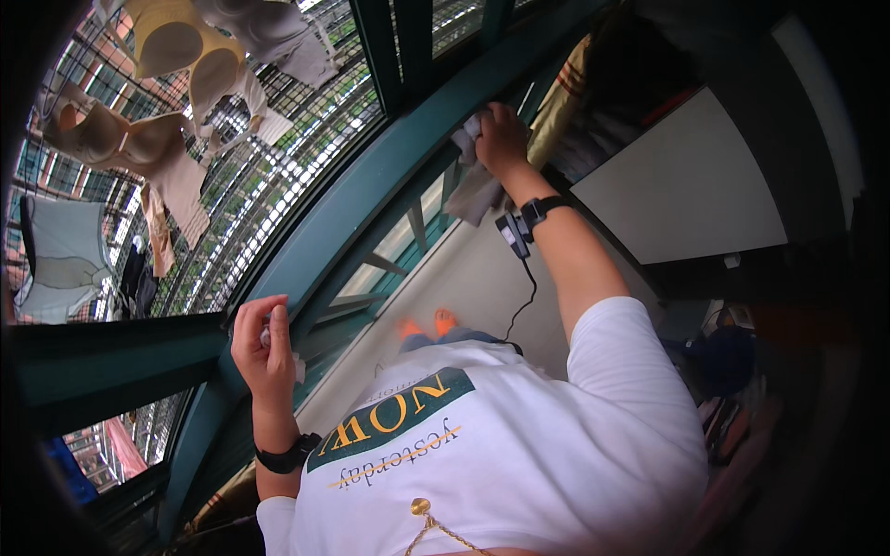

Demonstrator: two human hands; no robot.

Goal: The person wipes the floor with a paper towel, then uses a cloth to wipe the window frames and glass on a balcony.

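Note:
My right hand grips a crumpled grey cloth against the inner edge of the dark green window rail. Part of the cloth hangs down below the rail. Bent at the fingers, my left hand is raised beside the corner where the rail meets another green frame bar. A small whitish crumpled piece shows between its thumb and fingers, and a pale bit sticks out by the palm. Whether that piece is cloth or tissue I cannot tell.
Outside the window, bras and light blue underwear hang before a metal grille. A beige curtain hangs past my right hand. A white panel stands at the right. A cable runs from my right wrist device.

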